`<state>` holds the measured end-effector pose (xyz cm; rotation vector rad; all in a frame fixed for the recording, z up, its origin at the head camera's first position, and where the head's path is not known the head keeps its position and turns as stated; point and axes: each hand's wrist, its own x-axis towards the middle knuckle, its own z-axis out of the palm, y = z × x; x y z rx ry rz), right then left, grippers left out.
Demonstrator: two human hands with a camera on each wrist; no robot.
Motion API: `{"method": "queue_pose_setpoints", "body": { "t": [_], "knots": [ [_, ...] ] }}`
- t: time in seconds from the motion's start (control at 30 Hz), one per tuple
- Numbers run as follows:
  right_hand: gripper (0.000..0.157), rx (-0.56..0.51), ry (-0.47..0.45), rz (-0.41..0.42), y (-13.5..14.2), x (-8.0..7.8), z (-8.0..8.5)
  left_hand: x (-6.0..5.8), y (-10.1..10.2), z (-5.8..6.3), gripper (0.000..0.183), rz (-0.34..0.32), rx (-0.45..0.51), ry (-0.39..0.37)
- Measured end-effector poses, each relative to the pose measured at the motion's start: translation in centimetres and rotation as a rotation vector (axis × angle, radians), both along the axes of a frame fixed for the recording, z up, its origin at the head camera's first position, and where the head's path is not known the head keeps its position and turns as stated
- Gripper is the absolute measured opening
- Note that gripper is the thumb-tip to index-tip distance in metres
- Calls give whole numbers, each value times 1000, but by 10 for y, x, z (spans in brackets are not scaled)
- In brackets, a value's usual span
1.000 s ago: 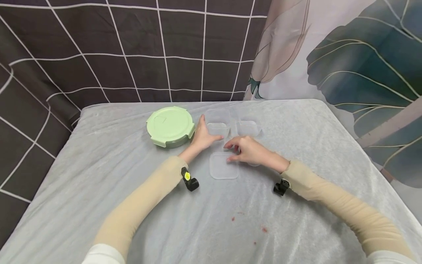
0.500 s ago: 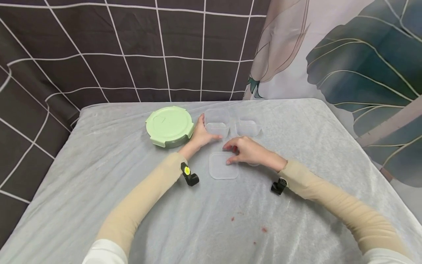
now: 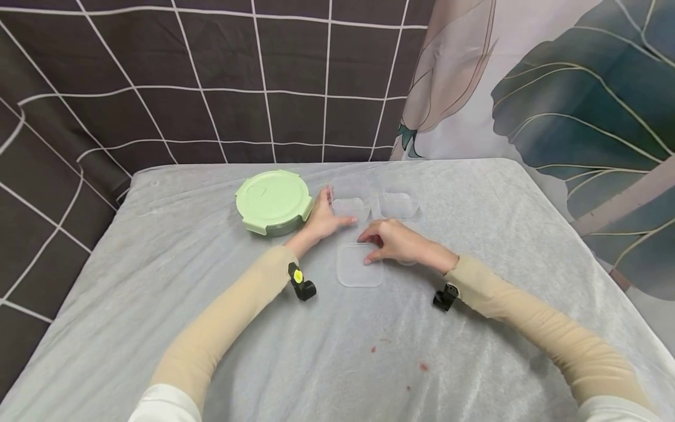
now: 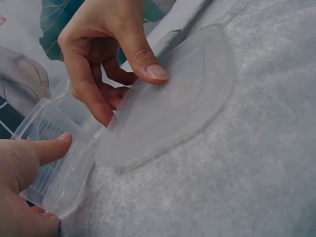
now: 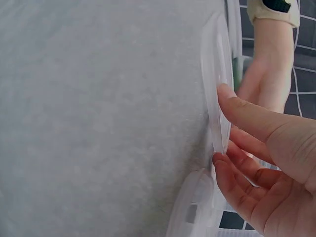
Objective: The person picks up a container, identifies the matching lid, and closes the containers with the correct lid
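My left hand (image 3: 323,218) grips a clear square plastic container (image 3: 350,206), with the thumb on its near side and the fingers round its left side. In the left wrist view that container (image 4: 64,148) looks see-through with ribbed marks. The right hand (image 3: 398,241) is bent over a frosted square lid (image 3: 358,272) lying in front of the container. Its thumb rests on the lid's face and its fingertips are at the edge, pinching it, as the right wrist view shows the lid (image 5: 217,74). A second clear container (image 3: 398,205) stands right of the first.
A round container with a pale green clip lid (image 3: 272,199) stands just left of my left hand. Another clear lid (image 5: 190,205) lies partly hidden by the right hand. Small red spots (image 3: 423,366) mark the grey cloth (image 3: 295,363). Dark checked and floral curtains hang behind.
The left fingers have curled a little further round the clear container, which has shifted slightly. My right thumb has moved slightly nearer me on the lid.
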<state>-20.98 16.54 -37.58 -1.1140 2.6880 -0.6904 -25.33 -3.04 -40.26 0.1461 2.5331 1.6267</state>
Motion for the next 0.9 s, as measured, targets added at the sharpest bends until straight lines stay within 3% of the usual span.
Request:
{"method": "queue_pose_setpoints", "body": {
  "t": [0.1, 0.2, 0.43, 0.9],
  "knots": [
    [41, -11, 12, 6, 1, -1, 2, 1, -1, -3, 100, -18, 4, 7],
    [38, -24, 7, 10, 1, -1, 4, 1, -1, -4, 99, -27, 68, -6],
    [27, -38, -77, 7, 3, 0, 14, 2, -1, -4, 98, -30, 189, -34],
    [13, -36, -75, 0, 5, 2, 29, 5, -2, -5, 94, -29, 195, -19]
  ]
}}
